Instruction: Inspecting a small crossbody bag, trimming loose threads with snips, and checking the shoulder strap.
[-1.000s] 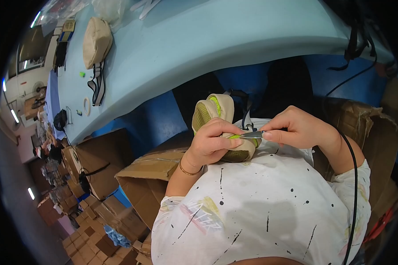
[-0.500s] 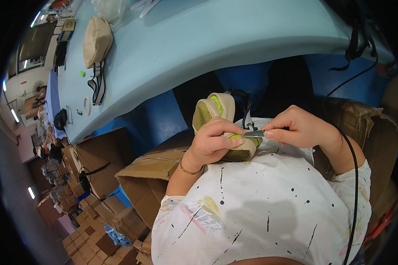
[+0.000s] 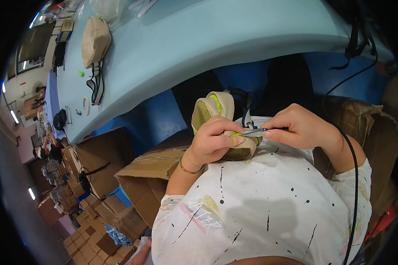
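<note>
In my left hand [image 3: 211,140] is a beige and olive mesh fabric pouch [image 3: 200,112] with lime-green trim, resting against my lap. A dark strap with a light edge [image 3: 246,115] runs from its far side. The fingers and thumb of that hand pinch the pouch near the green trim. My right hand [image 3: 292,127] grips a small, slim tool with a silver blade [image 3: 252,132] and a dark handle. Its tip meets the trim beside my left fingertips; the exact contact is hidden. Whether it is a knife or thread snips is unclear.
A light blue table [image 3: 185,42] curves across the front. On it lie a beige pouch [image 3: 96,42] with a striped strap, a tape roll [image 3: 86,106] and clear plastic [image 3: 108,11]. Cardboard boxes [image 3: 150,164] stand left and right. A black cable [image 3: 356,190] hangs beside my right arm.
The tool's blade has turned slightly between my right fingers and looks thinner now. Both hands stay almost in place. Part of a person's bare limb has come into view at the lower left.
</note>
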Demonstrator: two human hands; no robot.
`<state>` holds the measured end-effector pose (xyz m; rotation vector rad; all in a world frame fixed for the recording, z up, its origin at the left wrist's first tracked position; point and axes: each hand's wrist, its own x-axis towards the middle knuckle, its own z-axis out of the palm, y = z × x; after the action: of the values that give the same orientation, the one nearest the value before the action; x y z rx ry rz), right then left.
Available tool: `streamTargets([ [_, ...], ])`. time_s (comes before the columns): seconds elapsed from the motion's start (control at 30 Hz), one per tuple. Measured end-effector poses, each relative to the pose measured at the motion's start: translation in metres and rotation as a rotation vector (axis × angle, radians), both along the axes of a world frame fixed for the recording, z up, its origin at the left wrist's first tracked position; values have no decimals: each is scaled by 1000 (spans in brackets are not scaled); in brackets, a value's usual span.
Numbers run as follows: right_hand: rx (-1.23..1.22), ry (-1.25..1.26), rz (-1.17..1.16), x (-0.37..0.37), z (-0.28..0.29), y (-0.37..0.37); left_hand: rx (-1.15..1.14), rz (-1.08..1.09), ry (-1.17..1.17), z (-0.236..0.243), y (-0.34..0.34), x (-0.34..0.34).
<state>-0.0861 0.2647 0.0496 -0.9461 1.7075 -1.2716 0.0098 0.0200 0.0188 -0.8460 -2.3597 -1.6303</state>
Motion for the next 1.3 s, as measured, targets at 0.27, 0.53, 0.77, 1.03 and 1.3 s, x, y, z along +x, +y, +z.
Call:
streamTargets([
  [0.27, -7, 13, -5, 1, 2, 0, -11, -1, -3, -1, 0, 2],
  [0.53, 39, -21, -14, -3, -2, 5, -29, 28, 13, -3, -2, 2],
  [0.77, -15, -106, -159, -4, -15, -3, -30, 98, -1, -4, -15, 6],
  [1.03, 159, 858, -610, -62, -23, -35, 197, 352, -173, 0, -33, 14],
  [1.3, 390, 1107, -761, -161, -40, -50, 346, 504, -164, 22, -33, 8],
])
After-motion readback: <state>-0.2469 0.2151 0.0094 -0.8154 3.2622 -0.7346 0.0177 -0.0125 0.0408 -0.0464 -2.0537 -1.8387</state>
